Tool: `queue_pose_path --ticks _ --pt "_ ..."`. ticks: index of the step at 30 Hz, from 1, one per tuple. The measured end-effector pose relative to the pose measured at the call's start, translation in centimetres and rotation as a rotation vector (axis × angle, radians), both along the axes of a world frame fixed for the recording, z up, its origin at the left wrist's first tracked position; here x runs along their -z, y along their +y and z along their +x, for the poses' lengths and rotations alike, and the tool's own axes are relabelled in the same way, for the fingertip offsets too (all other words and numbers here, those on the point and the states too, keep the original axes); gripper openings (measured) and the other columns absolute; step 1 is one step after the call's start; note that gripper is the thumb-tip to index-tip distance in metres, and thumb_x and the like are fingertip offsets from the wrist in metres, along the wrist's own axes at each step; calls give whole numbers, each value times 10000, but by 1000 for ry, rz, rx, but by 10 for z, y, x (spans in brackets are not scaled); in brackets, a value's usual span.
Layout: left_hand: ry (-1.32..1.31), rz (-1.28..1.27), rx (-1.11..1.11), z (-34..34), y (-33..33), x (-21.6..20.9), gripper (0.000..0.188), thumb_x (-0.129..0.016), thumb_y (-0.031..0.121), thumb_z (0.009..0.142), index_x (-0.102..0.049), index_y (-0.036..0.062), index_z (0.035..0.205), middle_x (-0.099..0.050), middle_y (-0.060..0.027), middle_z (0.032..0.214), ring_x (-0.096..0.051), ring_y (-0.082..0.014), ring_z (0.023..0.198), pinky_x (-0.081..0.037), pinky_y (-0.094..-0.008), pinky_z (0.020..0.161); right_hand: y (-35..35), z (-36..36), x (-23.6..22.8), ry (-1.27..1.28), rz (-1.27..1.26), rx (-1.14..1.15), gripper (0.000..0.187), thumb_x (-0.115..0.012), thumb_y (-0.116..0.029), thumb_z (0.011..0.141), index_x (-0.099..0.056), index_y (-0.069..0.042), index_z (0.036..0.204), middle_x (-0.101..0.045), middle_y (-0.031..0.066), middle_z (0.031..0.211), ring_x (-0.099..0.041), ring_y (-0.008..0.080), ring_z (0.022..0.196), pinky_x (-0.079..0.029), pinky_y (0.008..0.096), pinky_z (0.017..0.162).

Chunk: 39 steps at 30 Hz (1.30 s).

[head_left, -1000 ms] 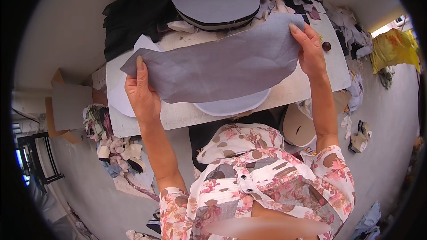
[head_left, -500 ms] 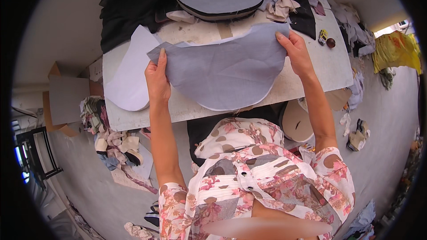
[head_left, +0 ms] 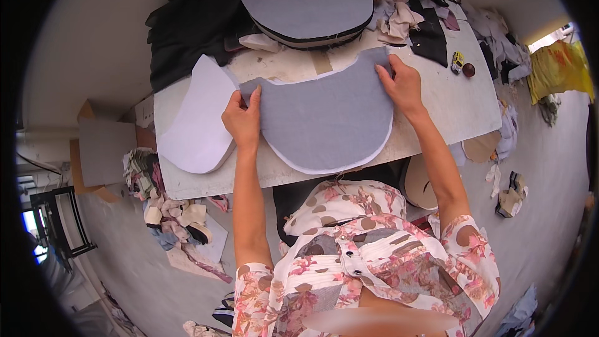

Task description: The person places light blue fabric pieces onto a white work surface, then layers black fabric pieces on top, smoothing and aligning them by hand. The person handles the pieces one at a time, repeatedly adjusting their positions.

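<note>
A grey-blue cloth piece (head_left: 324, 118), curved along its near side, is spread between my hands over a white piece (head_left: 340, 170) that shows as a rim along its lower edge. My left hand (head_left: 244, 115) pinches its left upper corner, thumb on top. At the right upper corner my right hand (head_left: 402, 84) grips the cloth the same way. Left of my left hand lies a stack of curved white pieces (head_left: 194, 118). Beyond the cloth, at the far side of the table, rests a thick stack of grey-blue cut pieces (head_left: 312, 6) with dark layers beneath.
The pale work table (head_left: 462, 106) carries black fabric (head_left: 193, 31) at far left and fabric scraps (head_left: 399, 22) at far right. A small yellow toy car (head_left: 457, 62) and a brown ball (head_left: 468, 70) sit on the right. Scraps (head_left: 181, 212) and a cardboard box (head_left: 106, 150) stand left of the table.
The cloth has come down flatter onto the white piece and its wrinkles have smoothed out. My hands are slightly closer together, still holding the two corners. The whole view has shifted slightly.
</note>
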State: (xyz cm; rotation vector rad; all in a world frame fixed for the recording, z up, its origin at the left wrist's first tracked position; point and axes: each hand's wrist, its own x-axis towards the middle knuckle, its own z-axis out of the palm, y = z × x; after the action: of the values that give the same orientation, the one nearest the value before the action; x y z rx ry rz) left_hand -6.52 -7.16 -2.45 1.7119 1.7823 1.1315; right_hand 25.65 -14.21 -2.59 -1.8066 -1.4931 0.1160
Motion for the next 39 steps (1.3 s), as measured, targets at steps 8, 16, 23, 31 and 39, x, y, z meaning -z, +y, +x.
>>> queue_pose_path --ticks 8,16,23,31,39 --pt "-95 -24 70 -14 14 15 392 -793 307 784 -557 -3 747 -412 6 548 -338 -100 525 -317 -276 487 -1 3 -7 -18 -81 -26 283 -714 -260 809 -592 -69 978 -595 72 626 -610 263 581 -456 386 537" --pt "192 355 213 7 -27 -20 448 -692 289 874 -592 94 1265 -541 -152 1299 -546 -299 1161 -436 -364 967 -19 -20 -50 -356 127 -267 542 -710 -299 823 -540 -76 1286 -528 153 1321 -474 341 1258 -403 428 1024" --pt "294 259 456 2 -40 -14 344 -664 278 873 -666 131 1183 -455 -156 1421 -309 -360 1389 -183 -558 1119 -62 -63 -58 -249 60 -778 224 -725 -156 693 -601 -66 857 -589 69 951 -559 239 966 -451 384 783" --pt "280 217 482 1 -36 2 336 -660 254 870 -674 144 1187 -435 -165 1445 -305 -349 1397 -171 -524 1129 -77 -99 -41 -444 106 -872 143 -635 -140 675 -512 -73 701 -471 46 747 -484 201 754 -355 329 613" --pt "177 187 490 1 -32 4 326 -672 274 859 -687 146 1159 -423 -164 1455 -301 -350 1399 -160 -541 1130 -85 -105 -41 -543 118 -904 121 -607 -143 652 -521 -75 704 -470 38 712 -488 194 730 -351 326 593"
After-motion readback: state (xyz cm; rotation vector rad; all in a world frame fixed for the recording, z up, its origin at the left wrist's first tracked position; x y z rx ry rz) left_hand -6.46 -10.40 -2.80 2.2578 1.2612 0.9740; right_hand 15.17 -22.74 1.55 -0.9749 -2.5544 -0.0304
